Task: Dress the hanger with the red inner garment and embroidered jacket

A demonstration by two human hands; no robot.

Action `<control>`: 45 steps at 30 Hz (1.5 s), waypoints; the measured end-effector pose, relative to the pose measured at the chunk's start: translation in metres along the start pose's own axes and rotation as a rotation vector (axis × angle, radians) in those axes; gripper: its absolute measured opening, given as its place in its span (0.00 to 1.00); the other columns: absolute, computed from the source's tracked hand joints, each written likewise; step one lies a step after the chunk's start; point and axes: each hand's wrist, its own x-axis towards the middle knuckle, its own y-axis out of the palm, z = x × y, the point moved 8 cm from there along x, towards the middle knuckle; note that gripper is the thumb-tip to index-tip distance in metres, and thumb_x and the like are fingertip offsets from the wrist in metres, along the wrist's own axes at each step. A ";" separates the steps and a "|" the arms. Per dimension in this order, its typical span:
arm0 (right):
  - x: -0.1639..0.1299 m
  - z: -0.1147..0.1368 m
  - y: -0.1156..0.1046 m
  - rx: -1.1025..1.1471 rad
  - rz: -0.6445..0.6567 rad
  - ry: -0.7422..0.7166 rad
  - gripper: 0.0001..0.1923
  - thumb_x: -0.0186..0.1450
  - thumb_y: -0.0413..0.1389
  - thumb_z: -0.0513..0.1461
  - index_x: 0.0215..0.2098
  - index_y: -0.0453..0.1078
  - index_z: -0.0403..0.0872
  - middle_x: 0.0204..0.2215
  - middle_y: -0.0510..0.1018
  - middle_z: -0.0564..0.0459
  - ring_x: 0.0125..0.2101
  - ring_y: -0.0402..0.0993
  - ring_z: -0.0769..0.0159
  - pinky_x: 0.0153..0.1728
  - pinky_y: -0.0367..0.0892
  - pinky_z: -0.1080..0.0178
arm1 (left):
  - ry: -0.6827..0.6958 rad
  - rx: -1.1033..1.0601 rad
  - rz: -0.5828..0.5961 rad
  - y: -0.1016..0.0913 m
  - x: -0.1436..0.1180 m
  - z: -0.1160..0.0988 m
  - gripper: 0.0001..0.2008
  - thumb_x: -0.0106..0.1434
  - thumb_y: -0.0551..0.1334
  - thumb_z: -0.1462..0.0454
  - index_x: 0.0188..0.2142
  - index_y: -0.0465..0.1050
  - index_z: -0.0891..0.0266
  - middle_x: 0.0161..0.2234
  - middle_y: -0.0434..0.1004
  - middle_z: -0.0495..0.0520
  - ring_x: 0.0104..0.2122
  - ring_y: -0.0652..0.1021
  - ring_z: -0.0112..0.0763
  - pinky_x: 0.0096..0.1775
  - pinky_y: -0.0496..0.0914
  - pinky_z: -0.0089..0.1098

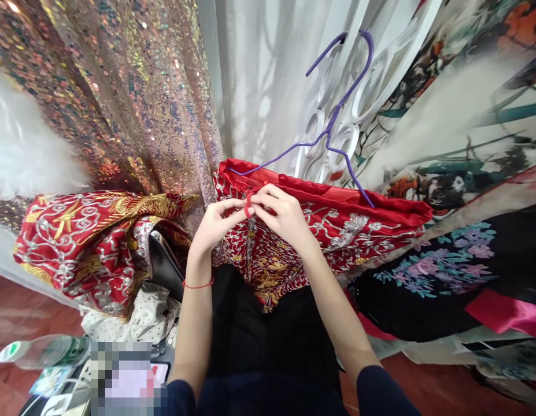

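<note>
A red skirt-like garment (337,234) with silver and gold embroidery is spread in front of me, its plain red waistband along the top. Inside that band sits a purple wire hanger (327,132), hook upward. My left hand (222,222) pinches a short red fabric tie (248,207) near the band's left end. From the other side my right hand (278,211) grips the same tie, fingertips almost meeting the left ones. Whether the tie is knotted or looped cannot be made out.
Another red embroidered garment (77,248) lies at left beside a dotted white cloth (152,315). A plastic bottle (51,351) lies lower left. Sequinned fabric (133,86) hangs behind; black floral cloth (428,277) is at right, below a white scrolled frame (372,86).
</note>
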 end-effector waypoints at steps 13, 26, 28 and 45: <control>-0.010 -0.013 -0.033 -0.102 -0.318 0.166 0.11 0.72 0.51 0.42 0.39 0.74 0.48 0.37 0.79 0.50 0.32 0.74 0.67 0.32 0.68 0.64 | 0.226 0.177 -0.354 -0.024 0.010 -0.010 0.10 0.66 0.63 0.56 0.37 0.73 0.61 0.33 0.80 0.52 0.29 0.79 0.26 0.33 0.72 0.27; -0.027 -0.014 -0.060 -0.484 -0.348 0.169 0.15 0.75 0.45 0.40 0.42 0.73 0.47 0.40 0.80 0.49 0.28 0.73 0.69 0.24 0.59 0.64 | 0.269 0.768 -0.706 -0.048 0.009 -0.008 0.10 0.72 0.53 0.57 0.39 0.68 0.59 0.29 0.76 0.52 0.28 0.77 0.32 0.37 0.68 0.32; -0.029 -0.014 -0.062 -0.481 -0.317 0.154 0.15 0.75 0.45 0.41 0.42 0.73 0.47 0.40 0.79 0.49 0.28 0.73 0.68 0.25 0.61 0.63 | 0.263 0.804 -0.679 -0.048 0.012 -0.006 0.10 0.72 0.53 0.58 0.40 0.69 0.60 0.31 0.76 0.54 0.30 0.76 0.33 0.39 0.69 0.34; -0.098 -0.126 -0.170 -0.774 -0.561 0.296 0.33 0.70 0.39 0.61 0.46 0.69 0.44 0.38 0.74 0.40 0.40 0.70 0.51 0.45 0.65 0.50 | 0.442 0.779 -0.130 -0.020 0.047 -0.052 0.09 0.59 0.60 0.65 0.40 0.71 0.59 0.35 0.75 0.54 0.35 0.73 0.36 0.45 0.69 0.37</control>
